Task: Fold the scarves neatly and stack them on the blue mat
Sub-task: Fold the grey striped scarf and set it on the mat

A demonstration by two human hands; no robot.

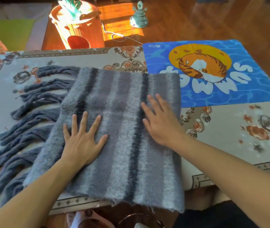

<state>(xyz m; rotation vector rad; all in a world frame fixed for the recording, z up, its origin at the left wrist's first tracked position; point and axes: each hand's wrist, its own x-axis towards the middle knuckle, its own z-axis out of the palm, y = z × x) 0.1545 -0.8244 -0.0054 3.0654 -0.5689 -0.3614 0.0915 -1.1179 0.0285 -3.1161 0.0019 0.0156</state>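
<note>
Both the left hand (83, 139) and right hand (159, 119) lie flat, fingers spread, on the fuzzy grey striped scarf (122, 129).

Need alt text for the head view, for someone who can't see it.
Both hands, left hand and right hand, press flat on a folded grey striped scarf, fringe to its left, on a floral tablecloth; an empty blue mat lies far right.

Table (229, 129) covered with a floral-patterned cloth. On it: a folded grey striped scarf (122, 145), fringe to the left, and a blue mat (254, 83) at far right, its near-left corner under the scarf.
</note>
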